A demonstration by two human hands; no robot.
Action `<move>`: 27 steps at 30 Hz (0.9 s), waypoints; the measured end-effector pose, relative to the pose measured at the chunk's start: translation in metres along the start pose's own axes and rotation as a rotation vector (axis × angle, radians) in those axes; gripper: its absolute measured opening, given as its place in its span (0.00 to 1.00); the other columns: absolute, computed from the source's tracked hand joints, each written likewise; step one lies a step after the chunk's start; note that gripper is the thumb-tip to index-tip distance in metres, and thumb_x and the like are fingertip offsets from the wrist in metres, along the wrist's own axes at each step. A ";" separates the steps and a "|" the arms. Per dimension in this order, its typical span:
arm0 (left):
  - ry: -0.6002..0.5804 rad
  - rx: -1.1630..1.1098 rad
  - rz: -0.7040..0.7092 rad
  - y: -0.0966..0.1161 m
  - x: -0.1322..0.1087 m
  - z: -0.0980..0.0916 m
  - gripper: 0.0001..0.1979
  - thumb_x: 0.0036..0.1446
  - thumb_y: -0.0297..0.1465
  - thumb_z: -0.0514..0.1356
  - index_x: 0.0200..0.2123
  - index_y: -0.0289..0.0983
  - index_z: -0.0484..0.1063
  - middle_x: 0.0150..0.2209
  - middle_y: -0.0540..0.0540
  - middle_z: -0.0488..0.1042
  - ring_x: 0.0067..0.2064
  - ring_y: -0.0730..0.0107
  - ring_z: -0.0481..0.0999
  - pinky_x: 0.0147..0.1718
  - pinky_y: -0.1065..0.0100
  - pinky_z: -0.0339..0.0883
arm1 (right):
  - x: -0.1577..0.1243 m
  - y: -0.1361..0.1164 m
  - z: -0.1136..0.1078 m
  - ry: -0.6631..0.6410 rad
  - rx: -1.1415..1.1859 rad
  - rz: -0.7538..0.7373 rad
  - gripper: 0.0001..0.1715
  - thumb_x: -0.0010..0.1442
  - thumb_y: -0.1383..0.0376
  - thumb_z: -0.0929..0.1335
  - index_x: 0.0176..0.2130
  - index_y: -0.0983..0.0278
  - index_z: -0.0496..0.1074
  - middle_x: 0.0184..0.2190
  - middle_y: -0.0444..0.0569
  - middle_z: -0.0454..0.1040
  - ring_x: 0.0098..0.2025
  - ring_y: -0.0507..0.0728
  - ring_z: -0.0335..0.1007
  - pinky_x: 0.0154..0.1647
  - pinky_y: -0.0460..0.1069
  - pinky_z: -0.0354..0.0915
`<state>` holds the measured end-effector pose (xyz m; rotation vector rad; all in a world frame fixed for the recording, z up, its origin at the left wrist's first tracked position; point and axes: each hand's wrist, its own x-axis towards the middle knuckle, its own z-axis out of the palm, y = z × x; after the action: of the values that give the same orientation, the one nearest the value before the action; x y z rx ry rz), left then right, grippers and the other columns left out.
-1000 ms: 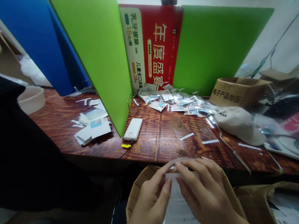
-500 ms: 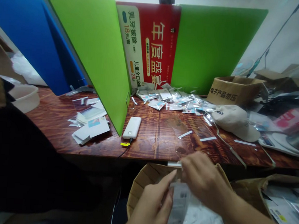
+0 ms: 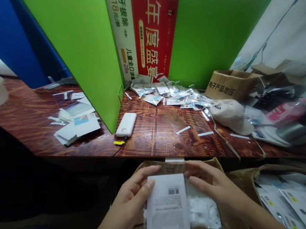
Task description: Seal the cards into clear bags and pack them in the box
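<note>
A white printed card [image 3: 167,201] with a barcode, seemingly in a clear plastic bag, stands in front of me over an open cardboard box [image 3: 218,165]. My left hand [image 3: 135,193] grips its left edge, thumb in front and the other fingers curled. At the card's upper right is my right hand [image 3: 206,178], fingers apart and slightly bent; whether the fingertips touch the clear plastic I cannot tell. Inside the box, below my right hand, lies a clear bag of white pieces [image 3: 205,212].
On the wooden table [image 3: 151,142] are a white power bank [image 3: 126,124], loose cards [image 3: 79,127], bagged packets [image 3: 170,93], a cap [image 3: 230,115] and a small carton [image 3: 229,84]. Green panels [image 3: 212,38] stand behind. Another box of packets [image 3: 287,202] sits at right.
My hands have moved apart from a close pinch near the bag's top. The printed card now faces me, with my left hand at its edge. The view has tilted down and shifted.
</note>
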<state>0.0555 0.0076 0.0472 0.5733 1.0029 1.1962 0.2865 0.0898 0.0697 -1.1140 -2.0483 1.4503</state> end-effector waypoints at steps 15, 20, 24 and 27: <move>-0.222 0.020 -0.025 0.010 -0.008 0.016 0.07 0.54 0.39 0.69 0.32 0.42 0.80 0.25 0.52 0.75 0.27 0.78 0.73 0.31 0.76 0.70 | -0.023 -0.023 -0.012 -0.041 0.570 0.097 0.11 0.52 0.61 0.69 0.31 0.66 0.79 0.24 0.48 0.74 0.27 0.52 0.68 0.30 0.46 0.64; -0.164 0.116 0.020 0.006 -0.008 0.025 0.09 0.54 0.41 0.69 0.33 0.42 0.80 0.30 0.50 0.78 0.32 0.73 0.76 0.31 0.77 0.69 | -0.035 -0.024 -0.018 -0.031 0.428 0.123 0.14 0.56 0.58 0.73 0.35 0.65 0.73 0.27 0.44 0.71 0.28 0.49 0.64 0.27 0.43 0.60; -0.320 0.001 0.018 -0.010 -0.008 0.031 0.40 0.51 0.43 0.70 0.64 0.54 0.56 0.46 0.42 0.79 0.42 0.56 0.81 0.38 0.60 0.76 | -0.046 -0.025 -0.029 0.047 0.385 0.016 0.12 0.60 0.57 0.71 0.39 0.63 0.72 0.30 0.44 0.73 0.32 0.51 0.71 0.31 0.45 0.68; -0.390 -0.007 -0.116 -0.021 -0.007 0.040 0.58 0.51 0.45 0.69 0.70 0.50 0.29 0.48 0.38 0.78 0.43 0.52 0.81 0.43 0.53 0.75 | -0.049 -0.024 -0.030 0.213 0.170 -0.056 0.16 0.61 0.63 0.70 0.50 0.58 0.71 0.38 0.46 0.77 0.41 0.54 0.76 0.40 0.47 0.73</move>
<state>0.1007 0.0000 0.0514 0.7019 0.6897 0.9384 0.3281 0.0660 0.1094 -1.0821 -1.7627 1.3851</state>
